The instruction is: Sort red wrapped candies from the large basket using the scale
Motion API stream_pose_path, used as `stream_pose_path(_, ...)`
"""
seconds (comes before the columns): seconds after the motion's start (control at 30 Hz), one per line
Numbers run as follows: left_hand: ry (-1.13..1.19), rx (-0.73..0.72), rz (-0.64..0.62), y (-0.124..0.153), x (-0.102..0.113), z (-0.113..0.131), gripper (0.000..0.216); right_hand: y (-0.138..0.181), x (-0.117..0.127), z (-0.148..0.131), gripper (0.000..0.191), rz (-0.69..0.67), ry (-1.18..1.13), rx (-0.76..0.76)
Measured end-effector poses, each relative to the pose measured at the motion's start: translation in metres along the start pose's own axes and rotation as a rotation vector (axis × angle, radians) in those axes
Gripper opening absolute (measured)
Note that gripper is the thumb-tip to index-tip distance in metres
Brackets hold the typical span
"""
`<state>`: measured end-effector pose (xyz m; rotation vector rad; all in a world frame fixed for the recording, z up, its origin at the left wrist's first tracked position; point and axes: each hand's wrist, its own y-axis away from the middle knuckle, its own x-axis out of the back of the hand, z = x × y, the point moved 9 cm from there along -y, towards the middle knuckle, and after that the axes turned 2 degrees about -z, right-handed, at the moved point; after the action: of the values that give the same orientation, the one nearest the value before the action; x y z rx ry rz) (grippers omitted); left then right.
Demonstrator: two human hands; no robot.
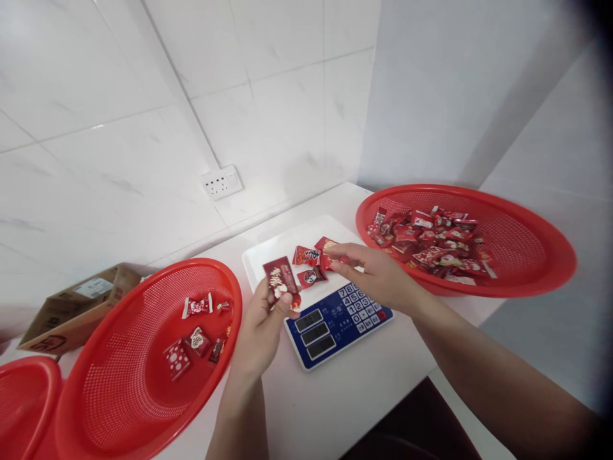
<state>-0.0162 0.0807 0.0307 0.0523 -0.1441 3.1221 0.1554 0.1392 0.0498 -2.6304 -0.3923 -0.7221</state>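
My left hand [265, 319] pinches a dark red snack packet [281, 276] with pale print, held up over the left edge of the scale. Another bit of red wrapper shows by the thumb. My right hand [366, 271] reaches over the scale, its fingers and thumb apart at a red packet [326, 261]; whether they touch it I cannot tell. A red packet with black lettering [307, 255] and a small dark red packet [312, 276] lie on the white plate of the scale [268, 246]. The blue panel [342, 326] with keys and displays faces me.
At right stands a red mesh basket [531, 255] with many red packets. Another red basket [124, 358] at left holds several packets. Part of a third basket [29, 396] shows at lower left. Behind them is a cardboard box [71, 313]. A socket [222, 183] sits on the tiled wall.
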Motion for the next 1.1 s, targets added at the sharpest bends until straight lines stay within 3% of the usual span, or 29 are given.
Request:
stream_pose_path(0.13,-0.296,0.03,-0.258,0.011,-0.028,-0.002,0.017,0.012,-0.017,-0.012,0.03,-0.202,-0.112,-0.016)
stream_pose_path(0.27,-0.593,-0.065,-0.577,0.033,-0.056,-0.003,0.01,0.041,-0.042,-0.023,0.016,-0.58,-0.123,-0.025)
stream_pose_path(0.37,-0.661,-0.092,-0.661,0.042,-0.063,-0.001,0.012,0.06,-0.048,-0.022,0.008,-0.703,-0.095,-0.034)
stream_pose_path(0.5,-0.57,0.024,-0.577,0.033,-0.055,-0.003,0.01,0.059,-0.045,-0.002,0.011,-0.556,-0.243,-0.162)
stream_pose_path(0.63,-0.387,0.158,-0.391,0.017,-0.039,-0.014,0.028,0.053,-0.044,0.022,0.023,-0.361,-0.497,-0.32)
stream_pose_path(0.83,-0.296,0.143,-0.323,0.006,-0.032,-0.02,0.032,0.048,-0.046,0.032,0.03,-0.293,-0.639,-0.317)
stream_pose_path(1.1,-0.328,0.127,-0.251,0.001,-0.027,-0.019,0.033,0.046,-0.046,0.033,0.022,-0.276,-0.669,-0.339)
